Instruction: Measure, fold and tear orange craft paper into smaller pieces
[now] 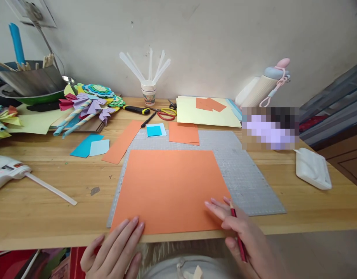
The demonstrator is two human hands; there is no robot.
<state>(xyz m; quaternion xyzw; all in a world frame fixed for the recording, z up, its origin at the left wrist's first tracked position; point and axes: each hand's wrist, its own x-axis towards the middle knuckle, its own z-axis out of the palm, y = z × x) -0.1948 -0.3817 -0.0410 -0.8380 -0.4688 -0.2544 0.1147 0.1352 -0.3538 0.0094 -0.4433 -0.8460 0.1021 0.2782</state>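
Observation:
A large orange sheet of paper (172, 186) lies flat on the grey cutting mat (248, 186), its near edge by the table's front edge. The fingertips of my left hand (117, 246) rest on the sheet's lower left corner, with the fingers stretched out. My right hand (242, 232) holds a dark red pencil (239, 242) between thumb and fingers, tip pointing away from me. Its other fingertips lie near the sheet's right edge. Beyond the sheet are smaller orange squares (183, 133), a blue square on white paper (154, 131) and an orange strip (123, 143).
A white glue gun (9, 170) with a glue stick lies at left, near paper flowers (94, 100). At the back are a paper cup (149, 93) of glue sticks, scissors (167, 113), a utility knife (136, 110) and yellow sheets (207, 116). A white case (312, 168) sits right.

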